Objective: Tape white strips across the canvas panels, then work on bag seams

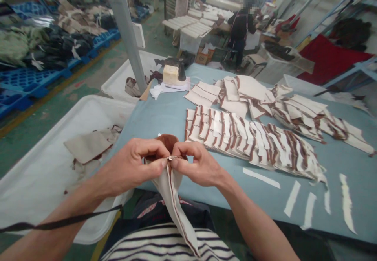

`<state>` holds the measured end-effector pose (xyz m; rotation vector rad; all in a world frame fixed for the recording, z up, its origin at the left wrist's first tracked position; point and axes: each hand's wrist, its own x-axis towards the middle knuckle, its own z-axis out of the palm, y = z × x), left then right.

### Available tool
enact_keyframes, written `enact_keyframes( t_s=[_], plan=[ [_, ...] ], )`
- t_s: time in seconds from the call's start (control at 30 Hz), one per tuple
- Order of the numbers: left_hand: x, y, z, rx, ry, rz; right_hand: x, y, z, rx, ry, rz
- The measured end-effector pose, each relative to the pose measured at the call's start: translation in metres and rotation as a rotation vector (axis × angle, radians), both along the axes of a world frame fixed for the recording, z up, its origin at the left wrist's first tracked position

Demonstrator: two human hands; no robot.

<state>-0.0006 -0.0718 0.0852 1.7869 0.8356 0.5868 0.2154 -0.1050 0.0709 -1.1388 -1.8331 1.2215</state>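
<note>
A cream fabric piece with brown edging (173, 202) hangs from both hands in front of the striped shirt, its brown part bulging above the fingers. My left hand (141, 164) pinches its upper edge between thumb and forefinger. Close beside it, my right hand (197, 162) pinches the same edge, the two thumbs nearly meeting. Right of the hands, a long row of overlapping cream pieces with brown trim (232, 133) lies on the blue-grey table (159, 113). Behind that row is a looser pile of similar pieces (253, 92).
White strips (261, 177) lie near the table's front right edge. A white bin (38, 174) with fabric pieces stands at the left, beside a metal post (125, 29). A yellowish block (171, 74) sits at the table's back left. Two people stand farther back.
</note>
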Motion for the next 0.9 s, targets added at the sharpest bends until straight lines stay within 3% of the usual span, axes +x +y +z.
enact_keyframes(
  t_s=[0.1, 0.2, 0.3, 0.37, 0.5, 0.67, 0.73, 0.9],
  plan=[
    [-0.001, -0.001, -0.009, -0.141, -0.050, -0.003, -0.002, -0.005, -0.010, -0.007, 0.006, -0.017],
    [0.002, -0.006, -0.007, -0.195, -0.049, 0.019, 0.003, -0.011, -0.006, 0.248, -0.121, -0.057],
    [0.007, -0.013, 0.003, -0.133, 0.026, 0.032, 0.011, -0.014, 0.004, 0.528, -0.256, -0.061],
    [0.010, -0.016, 0.008, -0.030, 0.064, 0.039, 0.014, -0.015, 0.010, 0.595, -0.305, -0.032],
    [0.009, -0.016, 0.011, 0.155, 0.118, 0.045, 0.014, -0.016, 0.011, 0.588, -0.308, -0.053],
    [0.004, -0.012, 0.016, 0.257, 0.204, -0.043, 0.010, -0.022, 0.016, 0.579, -0.383, -0.058],
    [0.005, -0.013, 0.020, 0.260, 0.203, -0.052, 0.009, -0.025, 0.022, 0.499, -0.341, -0.075],
    [0.013, -0.020, 0.021, 0.140, 0.091, -0.029, 0.003, -0.030, 0.024, 0.123, -0.054, -0.136]
  ],
)
